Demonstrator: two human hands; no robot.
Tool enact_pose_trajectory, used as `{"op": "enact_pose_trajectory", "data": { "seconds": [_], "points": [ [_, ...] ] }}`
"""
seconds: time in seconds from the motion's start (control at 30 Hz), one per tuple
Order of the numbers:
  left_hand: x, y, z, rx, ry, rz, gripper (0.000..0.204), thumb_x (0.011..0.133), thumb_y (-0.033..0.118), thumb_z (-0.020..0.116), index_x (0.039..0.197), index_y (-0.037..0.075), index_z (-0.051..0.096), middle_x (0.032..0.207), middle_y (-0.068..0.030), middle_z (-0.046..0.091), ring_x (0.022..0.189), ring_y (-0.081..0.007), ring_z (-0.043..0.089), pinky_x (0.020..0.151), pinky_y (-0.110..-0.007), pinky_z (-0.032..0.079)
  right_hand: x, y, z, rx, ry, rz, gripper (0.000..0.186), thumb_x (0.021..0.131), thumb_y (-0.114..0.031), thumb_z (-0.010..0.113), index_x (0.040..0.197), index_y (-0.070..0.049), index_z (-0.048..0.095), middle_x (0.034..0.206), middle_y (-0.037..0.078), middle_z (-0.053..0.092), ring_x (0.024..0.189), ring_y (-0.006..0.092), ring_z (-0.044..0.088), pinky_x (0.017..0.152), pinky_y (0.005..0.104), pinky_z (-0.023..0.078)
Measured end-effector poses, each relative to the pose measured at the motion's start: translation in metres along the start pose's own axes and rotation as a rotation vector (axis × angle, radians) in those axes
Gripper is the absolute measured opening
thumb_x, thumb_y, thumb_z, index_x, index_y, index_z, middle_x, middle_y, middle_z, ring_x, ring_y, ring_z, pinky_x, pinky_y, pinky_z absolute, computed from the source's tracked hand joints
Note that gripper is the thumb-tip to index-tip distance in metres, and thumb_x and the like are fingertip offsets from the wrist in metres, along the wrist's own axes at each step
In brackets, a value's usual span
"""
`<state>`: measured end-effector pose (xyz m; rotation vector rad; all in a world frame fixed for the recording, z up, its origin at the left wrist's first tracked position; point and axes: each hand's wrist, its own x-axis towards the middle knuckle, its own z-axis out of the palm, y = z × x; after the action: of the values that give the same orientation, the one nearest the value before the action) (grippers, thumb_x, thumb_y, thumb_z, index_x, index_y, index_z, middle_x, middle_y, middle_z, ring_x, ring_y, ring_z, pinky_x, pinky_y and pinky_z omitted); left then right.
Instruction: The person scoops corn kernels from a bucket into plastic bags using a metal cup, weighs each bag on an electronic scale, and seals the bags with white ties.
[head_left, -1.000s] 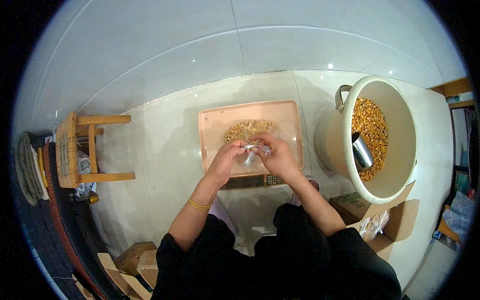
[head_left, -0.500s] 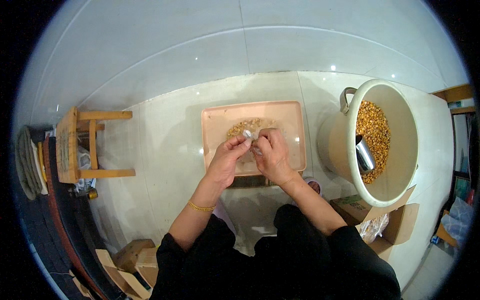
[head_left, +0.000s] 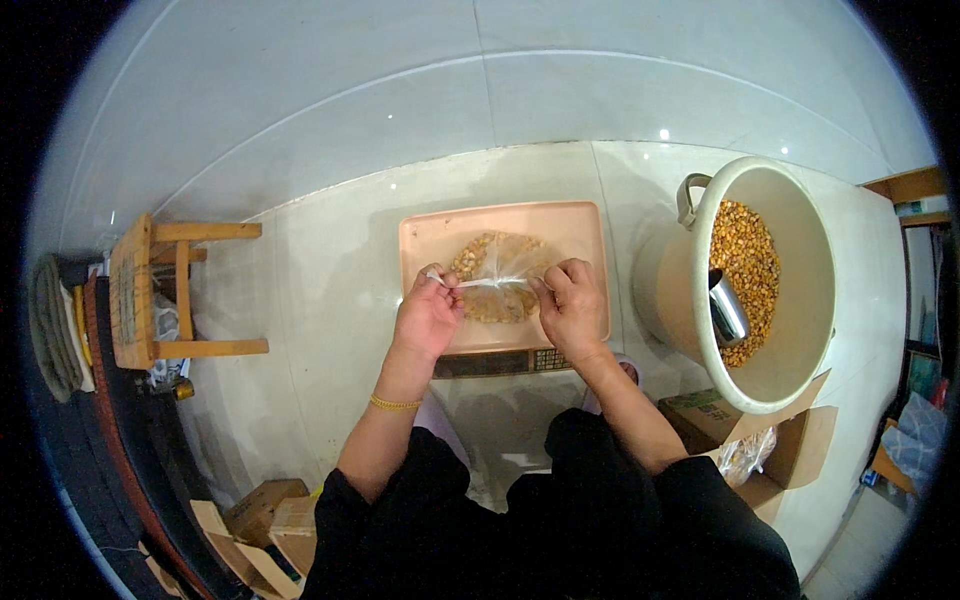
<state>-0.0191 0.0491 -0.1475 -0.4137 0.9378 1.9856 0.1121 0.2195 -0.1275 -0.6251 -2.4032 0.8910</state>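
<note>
A clear plastic bag of yellow corn kernels lies on the pink tray of a weighing scale. My left hand pinches one twisted white end of the bag's neck, palm partly turned up. On the other side my right hand grips the opposite end, knuckles up. Between the two hands the plastic is drawn tight in a thin line, gathered at the middle over the bag. The scale's keypad shows below my right hand.
To the right stands a big cream bucket with corn kernels and a metal scoop inside. An open cardboard box sits below it. A wooden stool lies on its side at left, with more boxes at lower left.
My hands have moved apart from close together, pulling the ends of the bag's neck out to left and right. The tied-looking middle and more of the bag now show.
</note>
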Motion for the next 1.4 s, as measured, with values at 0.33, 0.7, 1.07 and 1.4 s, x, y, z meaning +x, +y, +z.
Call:
{"op": "enact_pose_trajectory", "data": {
  "seconds": [0.33,0.7,1.07,1.4],
  "points": [
    [0.021,0.026,-0.044,-0.046,0.069,-0.018,0.007,0.090,0.013,0.047,0.089,0.013,0.053,0.070,0.0030,0.048,0.061,-0.0113,0.041,0.058,-0.025,0.037,-0.010,0.033,-0.003,-0.155,-0.009,0.240,0.012,0.078,-0.014,0.063,0.075,-0.005,0.056,0.080,0.011,0.053,0.082,0.0321,0.054,0.064,0.0437,0.045],
    [-0.032,0.024,0.032,0.835,-0.049,0.311,0.016,0.090,0.006,0.049,0.105,0.006,0.056,0.077,-0.0027,0.056,0.068,-0.0127,0.054,0.065,-0.025,0.045,0.013,-0.004,-0.033,0.377,-0.160,0.277,0.015,0.079,-0.015,0.066,0.080,-0.001,0.060,0.074,0.013,0.054,0.064,0.0281,0.054,0.060,0.0355,0.044],
    [-0.035,-0.001,0.038,1.209,-0.242,0.463,0.022,0.088,0.000,0.050,0.109,0.003,0.056,0.089,-0.0107,0.064,0.079,-0.0155,0.060,0.072,-0.027,0.047,0.016,-0.010,0.013,0.399,-0.351,-0.207,0.012,0.081,-0.009,0.061,0.093,-0.005,0.064,0.090,0.014,0.062,0.079,0.0272,0.060,0.069,0.0336,0.049],
    [-0.064,0.002,0.083,1.509,-0.305,0.710,0.024,0.086,-0.001,0.051,0.108,0.003,0.058,0.096,-0.0097,0.062,0.089,-0.0183,0.061,0.081,-0.028,0.047,0.008,-0.016,0.037,0.471,-0.351,0.259,0.012,0.078,-0.009,0.062,0.086,-0.001,0.066,0.079,0.014,0.060,0.083,0.0334,0.057,0.074,0.0387,0.047]
  ]
}}
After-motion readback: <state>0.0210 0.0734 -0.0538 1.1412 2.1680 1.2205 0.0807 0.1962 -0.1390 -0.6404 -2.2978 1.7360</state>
